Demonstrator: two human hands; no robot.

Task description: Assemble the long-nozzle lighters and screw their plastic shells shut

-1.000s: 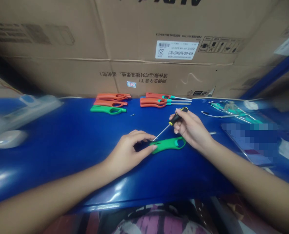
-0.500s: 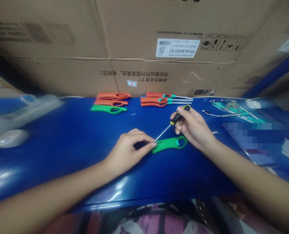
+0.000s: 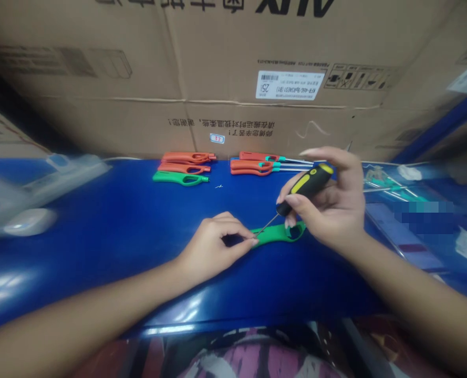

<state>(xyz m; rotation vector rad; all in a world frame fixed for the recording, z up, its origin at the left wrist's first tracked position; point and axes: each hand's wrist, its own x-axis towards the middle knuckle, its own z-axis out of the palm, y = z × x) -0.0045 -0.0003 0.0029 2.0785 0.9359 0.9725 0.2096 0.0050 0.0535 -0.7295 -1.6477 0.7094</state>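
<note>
Here we are at the fine work: the green lighter [image 3: 274,234] lies on the blue table [image 3: 118,215], its finger loop toward 3 o'clock, and that is our clock centre. From 9 o'clock comes the left hand [image 3: 208,242], thumb and forefinger pinched nearly together over the near end of the lighter, steadying it by the look of things. The right hand [image 3: 338,205] is up at 2 o'clock, curled around the screwdriver [image 3: 306,187], thumb pressed to the grip, forefinger lifted clear (a light touch, that). The shaft slants down toward 8 o'clock, its tip right by the left fingertips; whether it sits in a slot or on a screw is too small to tell.

So I'd call the step in hand a bit of tool work at the lighter's 9 o'clock end. The next move calls for a firm pinch on the left and a tip kept well seated, since the slant could let it skid.

Out at 10 o'clock, a second green lighter [image 3: 170,177] rests beside the orange lighters [image 3: 178,157]; toward 11, more with metal tubes [image 3: 244,166].
</note>
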